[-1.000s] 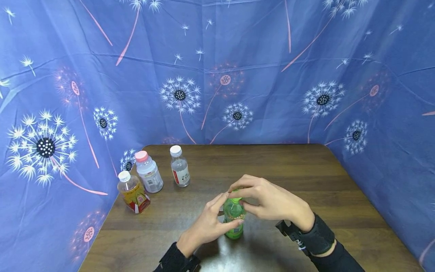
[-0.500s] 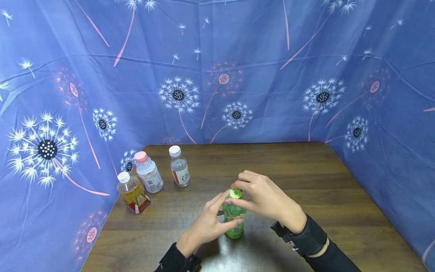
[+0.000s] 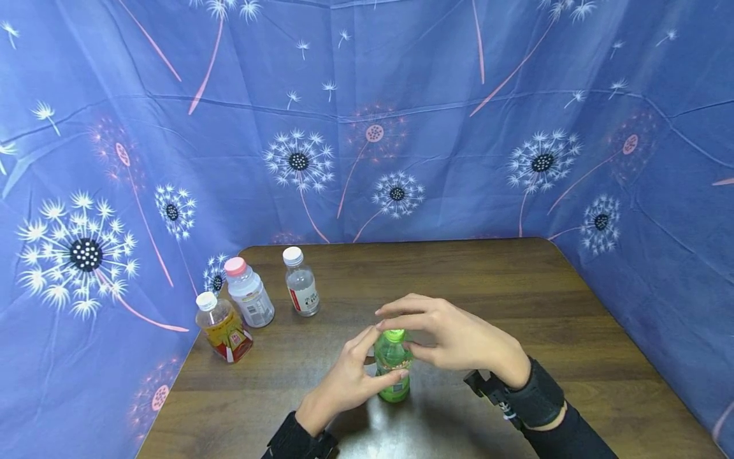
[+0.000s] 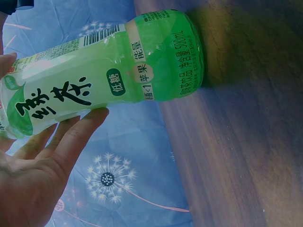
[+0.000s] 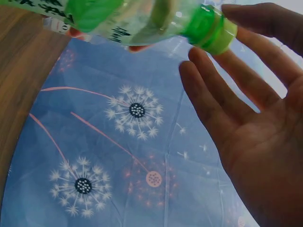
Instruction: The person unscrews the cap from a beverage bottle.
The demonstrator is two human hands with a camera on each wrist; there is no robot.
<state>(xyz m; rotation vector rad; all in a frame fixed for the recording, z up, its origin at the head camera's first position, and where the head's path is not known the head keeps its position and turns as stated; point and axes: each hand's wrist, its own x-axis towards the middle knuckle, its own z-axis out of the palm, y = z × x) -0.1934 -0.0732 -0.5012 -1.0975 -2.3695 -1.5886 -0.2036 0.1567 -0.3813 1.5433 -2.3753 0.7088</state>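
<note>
A green tea bottle stands upright on the wooden table, its lime-green cap at the top. My left hand grips it around the body, thumb across the near side and fingers round the far left. In the left wrist view, the bottle's pale label has large dark characters, and its base meets the tabletop. My right hand reaches over from the right, with thumb and fingers around the cap. The right wrist view shows the thumb tip at the edge of the cap and the other fingers spread on its far side.
Left on the brown table stand three more bottles: a clear one with a white cap, a pink-capped pale bottle, and a white-capped bottle with a yellow-red label. A blue dandelion cloth hangs behind.
The right hand turned its thumb leftward over the cap, uncovering the cap's top, then swung back right to about where it was. The left hand and bottle stayed nearly in place.
</note>
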